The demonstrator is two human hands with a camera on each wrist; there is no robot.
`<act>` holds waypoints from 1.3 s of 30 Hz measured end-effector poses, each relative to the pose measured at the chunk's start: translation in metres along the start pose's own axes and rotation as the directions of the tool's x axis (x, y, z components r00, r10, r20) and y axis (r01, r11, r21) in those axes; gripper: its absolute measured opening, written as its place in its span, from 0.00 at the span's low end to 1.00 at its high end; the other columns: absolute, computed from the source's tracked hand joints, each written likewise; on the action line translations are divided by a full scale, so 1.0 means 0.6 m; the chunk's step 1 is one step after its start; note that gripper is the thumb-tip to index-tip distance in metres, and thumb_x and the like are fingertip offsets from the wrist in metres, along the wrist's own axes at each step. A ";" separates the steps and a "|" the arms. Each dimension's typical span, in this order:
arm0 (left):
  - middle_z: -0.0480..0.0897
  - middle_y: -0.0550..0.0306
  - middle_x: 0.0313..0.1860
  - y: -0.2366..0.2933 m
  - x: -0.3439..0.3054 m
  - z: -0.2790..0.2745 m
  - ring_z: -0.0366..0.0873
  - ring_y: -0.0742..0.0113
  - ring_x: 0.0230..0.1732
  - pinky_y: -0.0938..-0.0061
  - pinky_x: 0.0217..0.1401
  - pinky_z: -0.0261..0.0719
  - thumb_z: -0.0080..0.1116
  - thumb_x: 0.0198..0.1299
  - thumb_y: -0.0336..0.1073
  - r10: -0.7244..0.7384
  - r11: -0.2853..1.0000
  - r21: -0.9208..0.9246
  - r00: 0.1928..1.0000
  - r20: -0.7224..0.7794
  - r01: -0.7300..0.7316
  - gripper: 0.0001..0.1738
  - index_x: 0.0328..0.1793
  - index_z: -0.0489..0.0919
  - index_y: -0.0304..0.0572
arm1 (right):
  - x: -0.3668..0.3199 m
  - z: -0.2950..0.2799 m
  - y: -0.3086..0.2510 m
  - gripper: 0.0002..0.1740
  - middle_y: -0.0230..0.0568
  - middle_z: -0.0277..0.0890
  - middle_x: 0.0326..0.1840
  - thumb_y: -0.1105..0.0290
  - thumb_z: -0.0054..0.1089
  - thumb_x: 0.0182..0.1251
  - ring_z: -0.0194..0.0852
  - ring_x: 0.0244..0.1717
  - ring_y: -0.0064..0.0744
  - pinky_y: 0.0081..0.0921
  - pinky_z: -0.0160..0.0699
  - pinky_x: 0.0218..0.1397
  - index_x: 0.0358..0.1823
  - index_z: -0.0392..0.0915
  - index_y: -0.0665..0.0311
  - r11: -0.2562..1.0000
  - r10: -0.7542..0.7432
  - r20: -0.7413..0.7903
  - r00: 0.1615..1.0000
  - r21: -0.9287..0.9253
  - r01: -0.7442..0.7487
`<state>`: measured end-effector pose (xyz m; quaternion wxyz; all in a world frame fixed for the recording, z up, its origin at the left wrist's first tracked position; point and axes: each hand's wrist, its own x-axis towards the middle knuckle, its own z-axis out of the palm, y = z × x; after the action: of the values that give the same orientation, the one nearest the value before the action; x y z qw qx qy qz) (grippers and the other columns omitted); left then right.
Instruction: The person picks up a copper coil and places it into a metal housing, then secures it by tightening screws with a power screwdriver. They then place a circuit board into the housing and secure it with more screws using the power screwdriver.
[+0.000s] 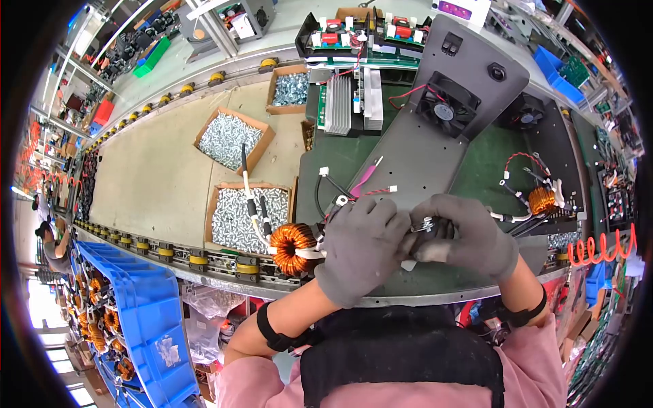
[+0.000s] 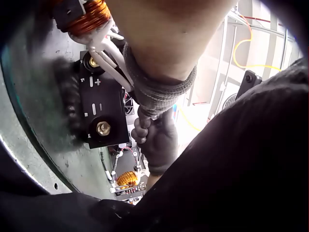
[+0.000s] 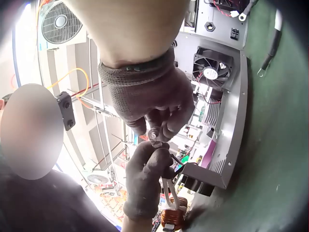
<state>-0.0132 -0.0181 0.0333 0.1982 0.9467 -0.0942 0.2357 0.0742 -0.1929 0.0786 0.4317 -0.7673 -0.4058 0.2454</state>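
Observation:
Both hands wear grey gloves and meet at the chassis's near edge. My right hand [image 1: 466,234] pinches a small silver metal fastener [image 1: 426,223] between curled fingers. Fingertips of my left hand [image 1: 360,248] close on the fastener's other side, as the right wrist view shows. Beside the left hand sits a copper-wound ring coil [image 1: 294,249], its white-sleeved leads [image 3: 170,193] running up by that hand. The grey metal chassis [image 1: 415,149] carries a black fan [image 1: 447,105]. A black panel [image 2: 104,104] with plus and minus marks and brass terminals shows in the left wrist view.
Cardboard boxes of screws [image 1: 231,143] stand left of the chassis. A second coil [image 1: 542,200] with leads lies at right. Circuit boards with a heatsink [image 1: 338,102] stand behind. A blue crate [image 1: 146,299] of coils is at lower left. Rollers [image 1: 197,260] line the bench edge.

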 end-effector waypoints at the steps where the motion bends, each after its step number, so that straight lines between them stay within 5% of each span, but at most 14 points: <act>1: 0.74 0.61 0.29 -0.002 0.001 0.005 0.75 0.61 0.34 0.65 0.35 0.74 0.71 0.40 0.40 -0.010 0.998 -0.054 1.000 0.021 0.011 0.15 0.35 0.81 0.49 | -0.001 0.005 0.000 0.11 0.41 0.77 0.34 0.75 0.65 0.59 0.80 0.33 0.35 0.29 0.76 0.38 0.43 0.76 0.64 0.996 -0.029 -0.030 0.999 -0.087 0.027; 6: 0.77 0.57 0.36 -0.017 -0.024 -0.061 0.76 0.58 0.39 0.66 0.40 0.75 0.69 0.45 0.38 -0.030 0.997 -0.075 0.997 0.077 0.036 0.18 0.45 0.82 0.46 | -0.001 0.023 0.027 0.14 0.44 0.75 0.33 0.79 0.64 0.55 0.76 0.31 0.45 0.33 0.72 0.35 0.44 0.76 0.63 0.958 -0.212 -0.075 0.974 -0.213 0.192; 8: 0.79 0.50 0.43 -0.048 -0.069 -0.102 0.77 0.51 0.45 0.64 0.47 0.75 0.66 0.56 0.44 -0.138 0.984 0.046 0.895 -0.423 0.173 0.20 0.52 0.81 0.43 | 0.000 0.031 0.030 0.13 0.44 0.74 0.33 0.79 0.62 0.55 0.74 0.30 0.46 0.33 0.71 0.34 0.43 0.76 0.63 0.952 -0.248 -0.116 0.962 -0.214 0.220; 10: 0.79 0.44 0.49 -0.091 -0.122 -0.103 0.77 0.45 0.49 0.60 0.52 0.75 0.56 0.66 0.55 -0.473 0.761 0.152 0.700 -0.535 0.631 0.25 0.54 0.79 0.40 | -0.004 0.032 0.028 0.13 0.44 0.74 0.32 0.80 0.62 0.55 0.74 0.31 0.46 0.33 0.70 0.33 0.43 0.76 0.63 0.971 -0.171 -0.130 0.977 -0.188 0.145; 12: 0.79 0.42 0.48 -0.155 -0.198 -0.087 0.76 0.43 0.49 0.56 0.51 0.74 0.45 0.68 0.64 -0.618 0.671 0.334 0.748 -0.242 0.662 0.33 0.52 0.79 0.38 | -0.008 0.036 0.033 0.14 0.45 0.74 0.32 0.80 0.62 0.54 0.74 0.30 0.46 0.32 0.70 0.33 0.43 0.76 0.64 0.967 -0.185 -0.131 0.974 -0.201 0.156; 14: 0.75 0.40 0.53 -0.172 -0.224 -0.058 0.72 0.42 0.55 0.53 0.56 0.72 0.50 0.62 0.68 -0.801 0.599 0.106 0.593 0.086 0.794 0.38 0.53 0.78 0.36 | -0.014 0.041 0.038 0.14 0.45 0.74 0.32 0.81 0.62 0.54 0.74 0.30 0.46 0.32 0.70 0.33 0.44 0.76 0.64 0.961 -0.217 -0.168 0.962 -0.208 0.181; 16: 0.74 0.37 0.55 -0.153 -0.213 -0.052 0.70 0.41 0.60 0.53 0.60 0.70 0.55 0.58 0.69 -0.670 0.741 -0.038 0.742 0.012 0.670 0.40 0.53 0.77 0.34 | -0.022 0.045 0.042 0.14 0.45 0.75 0.32 0.81 0.62 0.54 0.75 0.31 0.46 0.32 0.71 0.34 0.44 0.76 0.64 0.970 -0.191 -0.184 0.964 -0.185 0.157; 22: 0.68 0.33 0.60 -0.115 -0.219 -0.044 0.69 0.41 0.62 0.56 0.62 0.69 0.62 0.49 0.73 -0.528 0.817 -0.282 0.849 -0.014 0.504 0.49 0.61 0.71 0.34 | -0.053 0.041 0.066 0.14 0.45 0.79 0.36 0.80 0.63 0.56 0.79 0.34 0.44 0.31 0.75 0.36 0.45 0.76 0.66 0.988 -0.127 -0.248 0.960 -0.116 0.100; 24: 0.63 0.36 0.66 -0.101 -0.218 -0.051 0.73 0.46 0.60 0.58 0.60 0.74 0.62 0.47 0.74 -0.525 0.812 -0.301 0.851 -0.005 0.500 0.55 0.71 0.65 0.40 | -0.061 0.039 0.072 0.14 0.45 0.79 0.37 0.79 0.63 0.57 0.79 0.34 0.43 0.30 0.76 0.37 0.46 0.77 0.66 0.994 -0.089 -0.240 0.967 -0.085 0.070; 26: 0.60 0.38 0.69 -0.088 -0.218 -0.039 0.71 0.49 0.63 0.59 0.61 0.74 0.65 0.48 0.71 -0.586 0.649 -0.574 0.809 0.041 0.499 0.54 0.73 0.63 0.43 | -0.063 0.040 0.080 0.14 0.44 0.79 0.36 0.77 0.64 0.58 0.79 0.32 0.42 0.29 0.75 0.35 0.47 0.77 0.65 0.995 -0.087 -0.243 0.966 -0.076 0.071; 32: 0.59 0.41 0.70 -0.100 -0.227 -0.051 0.68 0.50 0.66 0.60 0.63 0.72 0.72 0.48 0.61 -0.421 0.839 -0.409 0.904 -0.073 0.358 0.49 0.71 0.65 0.45 | -0.041 0.023 0.076 0.16 0.42 0.79 0.33 0.72 0.66 0.58 0.79 0.31 0.43 0.31 0.75 0.34 0.48 0.78 0.62 0.950 -0.252 -0.183 0.950 -0.232 0.208; 35: 0.66 0.45 0.66 -0.099 -0.157 -0.114 0.73 0.57 0.59 0.66 0.57 0.77 0.78 0.43 0.50 -0.564 0.730 -0.545 0.814 -0.140 0.412 0.51 0.72 0.64 0.43 | -0.006 0.006 0.069 0.16 0.41 0.79 0.34 0.72 0.66 0.57 0.79 0.33 0.43 0.33 0.75 0.35 0.47 0.79 0.60 0.915 -0.386 -0.341 0.857 -0.263 0.307; 36: 0.71 0.48 0.63 -0.104 -0.118 -0.136 0.73 0.61 0.60 0.62 0.60 0.78 0.75 0.47 0.50 -0.511 0.787 -0.529 0.815 -0.272 0.317 0.58 0.76 0.52 0.35 | 0.006 0.007 0.061 0.16 0.41 0.79 0.34 0.72 0.66 0.57 0.79 0.33 0.43 0.33 0.75 0.35 0.47 0.79 0.60 0.917 -0.382 -0.347 0.856 -0.260 0.304; 39: 0.70 0.44 0.66 -0.109 -0.002 -0.175 0.73 0.52 0.63 0.58 0.63 0.78 0.57 0.66 0.37 -0.464 0.856 -0.493 0.658 -0.594 0.158 0.36 0.74 0.53 0.36 | 0.046 0.039 0.058 0.13 0.40 0.80 0.34 0.69 0.66 0.58 0.79 0.34 0.45 0.35 0.76 0.37 0.45 0.80 0.57 0.888 -0.426 -0.487 0.763 -0.388 0.248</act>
<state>-0.0397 0.0851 0.0962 0.4453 0.7279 0.1086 0.5100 0.0867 -0.1696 0.0359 0.4468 -0.7744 -0.4264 -0.1374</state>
